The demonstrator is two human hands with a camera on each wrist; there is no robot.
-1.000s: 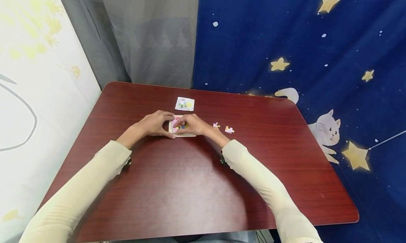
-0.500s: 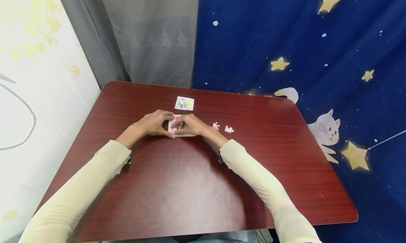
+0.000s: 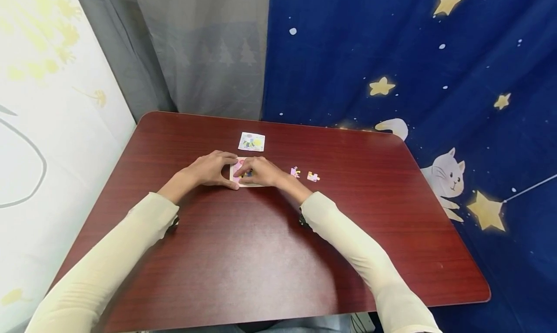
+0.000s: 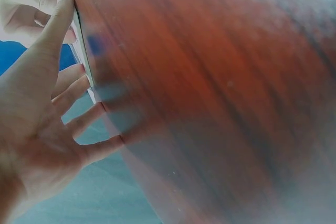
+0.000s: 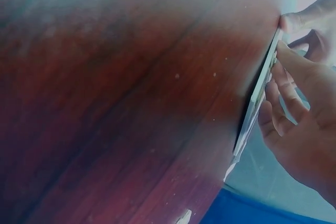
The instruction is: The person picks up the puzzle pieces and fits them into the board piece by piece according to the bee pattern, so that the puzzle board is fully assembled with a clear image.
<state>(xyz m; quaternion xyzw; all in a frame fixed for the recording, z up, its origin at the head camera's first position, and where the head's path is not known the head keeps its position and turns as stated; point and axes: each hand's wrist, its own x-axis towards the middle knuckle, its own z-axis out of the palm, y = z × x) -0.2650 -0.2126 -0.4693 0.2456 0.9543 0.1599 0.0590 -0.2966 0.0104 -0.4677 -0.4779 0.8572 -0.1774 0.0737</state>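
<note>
Two loose pieces [image 3: 313,177] lay near the puzzle [image 3: 235,166]; left hand [image 3: 212,169] gripped its edges, right hand [image 3: 264,172] touched its top, grip unclear; printed card [image 3: 251,142] too small to read.

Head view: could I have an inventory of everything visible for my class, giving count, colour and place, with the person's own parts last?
Table: 1, red-brown, centre
Puzzle board: 1, pink with pale rim, between the hands, partly hidden
Loose puzzle pieces: 2, pink, white and yellow, right of the board
Picture card: 1, white with coloured print, beyond the board
White hanging: 1, white with yellow print, left
Grey curtain: 1, grey, behind
Blue curtain: 1, blue with stars and cat, behind and right
Sleeves: 2, cream, over the table
Left hand: 1, bare, at the board's left side
Right hand: 1, bare, over the board
</note>
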